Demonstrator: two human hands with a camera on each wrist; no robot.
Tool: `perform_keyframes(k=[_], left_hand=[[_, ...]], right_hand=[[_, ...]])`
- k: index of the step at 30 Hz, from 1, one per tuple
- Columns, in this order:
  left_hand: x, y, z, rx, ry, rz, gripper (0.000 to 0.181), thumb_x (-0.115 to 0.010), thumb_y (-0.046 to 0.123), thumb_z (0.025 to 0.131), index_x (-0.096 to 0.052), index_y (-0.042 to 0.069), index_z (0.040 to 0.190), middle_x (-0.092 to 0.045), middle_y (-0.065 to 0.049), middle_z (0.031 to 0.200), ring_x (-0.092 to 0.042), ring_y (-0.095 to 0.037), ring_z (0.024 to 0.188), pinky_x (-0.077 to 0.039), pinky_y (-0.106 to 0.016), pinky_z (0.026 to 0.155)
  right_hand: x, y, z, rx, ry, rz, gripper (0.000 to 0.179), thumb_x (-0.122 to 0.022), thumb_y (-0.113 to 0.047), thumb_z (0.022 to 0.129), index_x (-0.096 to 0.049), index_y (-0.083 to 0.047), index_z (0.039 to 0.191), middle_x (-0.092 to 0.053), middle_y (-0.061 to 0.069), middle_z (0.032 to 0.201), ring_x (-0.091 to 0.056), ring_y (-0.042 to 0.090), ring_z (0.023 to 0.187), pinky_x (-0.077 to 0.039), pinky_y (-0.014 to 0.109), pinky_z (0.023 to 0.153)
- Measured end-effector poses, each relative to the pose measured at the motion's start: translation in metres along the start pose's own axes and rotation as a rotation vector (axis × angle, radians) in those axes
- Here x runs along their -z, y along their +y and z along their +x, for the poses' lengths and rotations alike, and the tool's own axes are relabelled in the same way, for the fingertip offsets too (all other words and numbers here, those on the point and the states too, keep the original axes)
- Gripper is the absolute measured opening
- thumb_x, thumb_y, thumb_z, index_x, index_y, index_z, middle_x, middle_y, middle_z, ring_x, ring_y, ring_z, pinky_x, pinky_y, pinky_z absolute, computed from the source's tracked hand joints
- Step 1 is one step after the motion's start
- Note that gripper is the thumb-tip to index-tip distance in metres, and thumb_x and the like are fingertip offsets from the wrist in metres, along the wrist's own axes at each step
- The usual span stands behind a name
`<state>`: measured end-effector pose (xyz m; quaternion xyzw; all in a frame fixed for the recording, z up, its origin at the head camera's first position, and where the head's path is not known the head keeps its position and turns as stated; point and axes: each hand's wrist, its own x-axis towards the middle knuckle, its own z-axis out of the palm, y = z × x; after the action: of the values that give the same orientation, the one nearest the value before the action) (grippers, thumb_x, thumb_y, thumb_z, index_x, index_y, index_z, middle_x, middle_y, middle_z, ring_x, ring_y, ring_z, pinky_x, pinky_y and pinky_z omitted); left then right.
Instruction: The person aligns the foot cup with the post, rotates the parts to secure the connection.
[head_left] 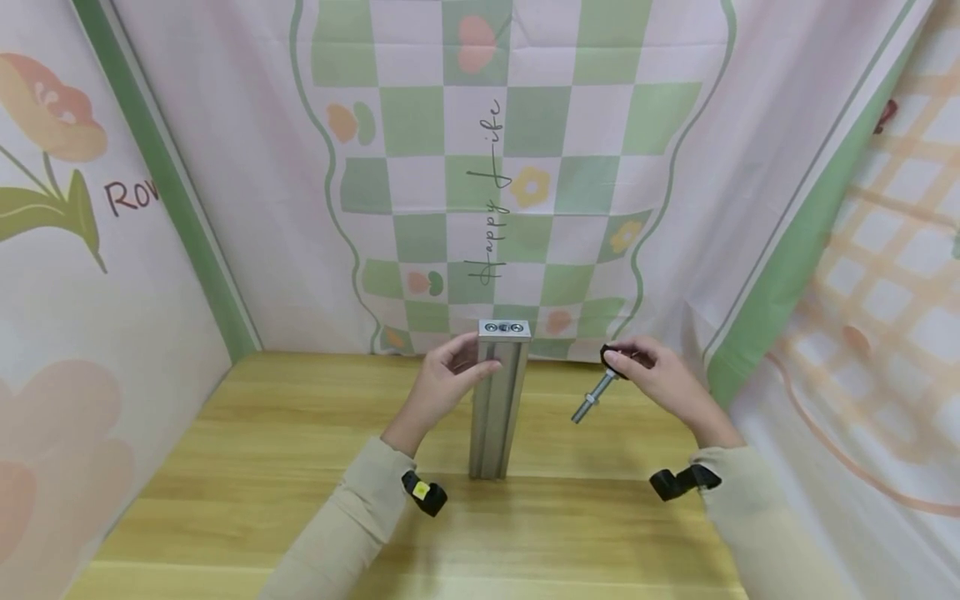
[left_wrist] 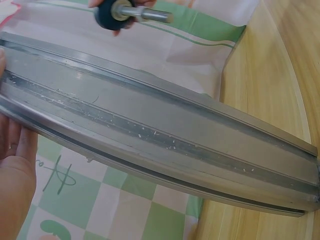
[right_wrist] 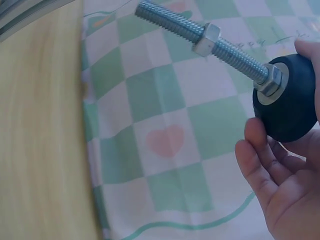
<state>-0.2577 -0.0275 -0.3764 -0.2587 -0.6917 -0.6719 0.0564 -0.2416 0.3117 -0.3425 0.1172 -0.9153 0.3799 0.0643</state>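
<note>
An aluminium extrusion profile (head_left: pixel 495 408) stands upright on the wooden table, with a metal end plate (head_left: pixel 504 337) on top that shows round holes or screws. Near its upper end my left hand (head_left: pixel 442 379) grips it, thumb across the front and fingers round the left side. To the right, my right hand (head_left: pixel 663 383) holds a levelling foot (head_left: pixel 592 399) by its black round base (right_wrist: pixel 287 112). Its threaded stud points down and left in the head view, away from the palm. One hex nut (right_wrist: pixel 207 40) sits partway along the stud, and more nut faces show against the base.
The wooden table (head_left: pixel 300 467) spreads around the profile. Behind it hangs a green-and-white checked curtain (head_left: pixel 480 183), with patterned fabric on both sides. A black wrist camera (head_left: pixel 425 493) is strapped to the left sleeve, another (head_left: pixel 684 482) to the right.
</note>
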Motion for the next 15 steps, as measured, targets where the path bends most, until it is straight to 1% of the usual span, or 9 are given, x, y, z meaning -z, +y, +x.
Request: perform_keyframes(k=[4,8,12,15], left_hand=[[0.000,0.000,0.000,0.003,0.000,-0.003,0.044,-0.078,0.020,0.090,-0.064,0.005,0.130,-0.068,-0.008,0.109,-0.067,-0.022,0.101,-0.055,-0.032,0.092],[0.000,0.000,0.000,-0.001,0.004,-0.001,0.044,-0.078,0.020,0.090,-0.064,0.004,0.129,-0.068,-0.008,0.109,-0.067,-0.022,0.101,-0.055,-0.032,0.092],[0.000,0.000,0.000,0.001,0.006,-0.002,0.045,-0.078,0.020,0.090,-0.063,0.005,0.130,-0.068,-0.008,0.109,-0.067,-0.022,0.101,-0.055,-0.032,0.092],[0.000,-0.001,0.000,0.010,0.008,-0.001,0.046,-0.078,0.020,0.090,-0.063,0.005,0.131,-0.068,-0.008,0.110,-0.067,-0.022,0.102,-0.055,-0.032,0.093]], right_hand=[[0.006,-0.010,0.003,0.048,0.052,-0.014,0.049,-0.057,-0.043,0.102,-0.061,-0.005,0.132,-0.059,0.017,0.120,-0.058,0.027,0.101,-0.052,0.030,0.079],[0.011,-0.020,0.006,0.091,0.072,0.009,0.044,-0.059,-0.039,0.102,-0.062,-0.006,0.131,-0.062,0.015,0.117,-0.059,0.022,0.097,-0.053,0.024,0.074],[0.014,-0.030,0.008,0.116,0.075,0.020,0.041,-0.060,-0.036,0.101,-0.063,-0.007,0.131,-0.062,0.013,0.117,-0.060,0.016,0.094,-0.053,0.022,0.072],[0.016,-0.038,0.009,0.144,0.082,0.026,0.039,-0.060,-0.035,0.102,-0.063,-0.008,0.130,-0.062,0.011,0.116,-0.060,0.014,0.093,-0.052,0.022,0.070]])
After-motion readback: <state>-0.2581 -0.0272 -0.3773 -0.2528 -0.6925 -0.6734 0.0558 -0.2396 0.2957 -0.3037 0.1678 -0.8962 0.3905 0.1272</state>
